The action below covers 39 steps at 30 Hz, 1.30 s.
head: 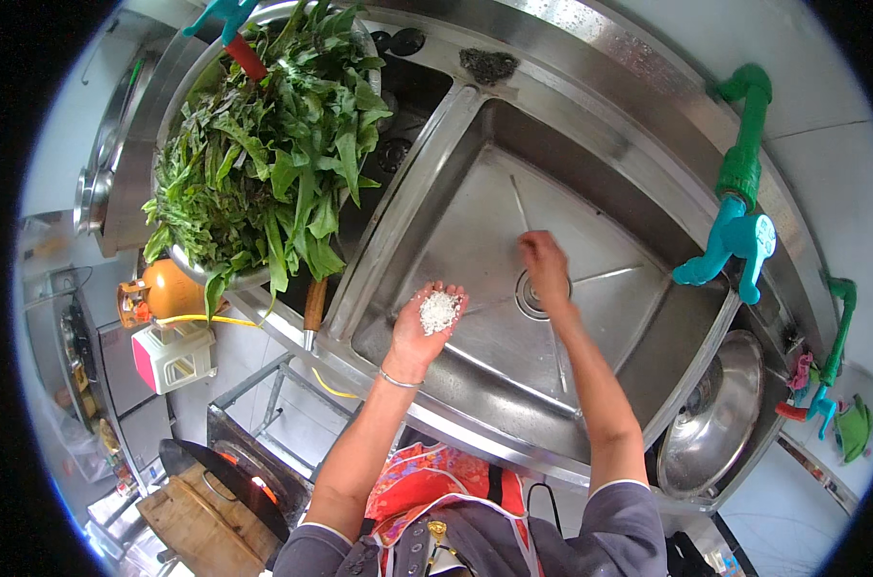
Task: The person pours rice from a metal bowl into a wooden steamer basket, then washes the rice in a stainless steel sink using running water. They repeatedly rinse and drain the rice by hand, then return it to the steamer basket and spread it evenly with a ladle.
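Note:
My left hand (425, 328) is palm up with the fingers slightly curled, cupping a small heap of white granules (440, 311) above the near left part of a stainless steel sink basin (465, 252). A metal bangle (400, 379) circles that wrist. My right hand (544, 263) hangs over the basin beside the round drain (534, 296); it is blurred, its fingers bent downward, and whether anything is between them cannot be told. To the left, a large metal bowl (173, 115) heaped with leafy green vegetables (270, 159) rests over the neighbouring basin.
A teal tap (725, 245) on a green pipe reaches over the basin's right side. Another teal tap (227, 18) overhangs the greens. A metal bowl (721, 418) leans in the right basin. A wooden handle (315, 306) lies at the left divider. A dark scouring pad (488, 65) sits behind.

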Each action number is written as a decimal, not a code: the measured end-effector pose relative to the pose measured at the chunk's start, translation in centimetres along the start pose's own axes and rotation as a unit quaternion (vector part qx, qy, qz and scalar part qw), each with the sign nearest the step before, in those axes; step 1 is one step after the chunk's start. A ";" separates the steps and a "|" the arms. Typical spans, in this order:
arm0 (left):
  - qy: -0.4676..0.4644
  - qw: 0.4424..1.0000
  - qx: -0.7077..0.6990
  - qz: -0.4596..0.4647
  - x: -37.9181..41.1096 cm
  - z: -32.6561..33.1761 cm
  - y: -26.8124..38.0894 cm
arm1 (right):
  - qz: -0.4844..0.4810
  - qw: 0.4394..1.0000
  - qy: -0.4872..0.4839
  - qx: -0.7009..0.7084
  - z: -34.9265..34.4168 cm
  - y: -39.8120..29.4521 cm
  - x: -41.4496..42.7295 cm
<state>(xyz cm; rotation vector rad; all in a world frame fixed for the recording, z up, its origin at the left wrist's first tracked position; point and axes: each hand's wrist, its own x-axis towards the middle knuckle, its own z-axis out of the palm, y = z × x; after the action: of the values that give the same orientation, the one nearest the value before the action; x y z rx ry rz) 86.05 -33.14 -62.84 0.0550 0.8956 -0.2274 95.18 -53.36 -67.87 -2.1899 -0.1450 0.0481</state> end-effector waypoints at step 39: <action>-0.031 0.999 -0.018 0.013 -3.2 -0.4 1.3 | 0.046 0.989 -0.048 -0.135 6.0 2.5 -0.4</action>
<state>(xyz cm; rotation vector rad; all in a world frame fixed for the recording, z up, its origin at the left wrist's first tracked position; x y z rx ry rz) 84.11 -31.28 -60.70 0.0247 0.8362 -0.1882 94.44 -50.02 -73.38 -2.4649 -0.1101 0.1957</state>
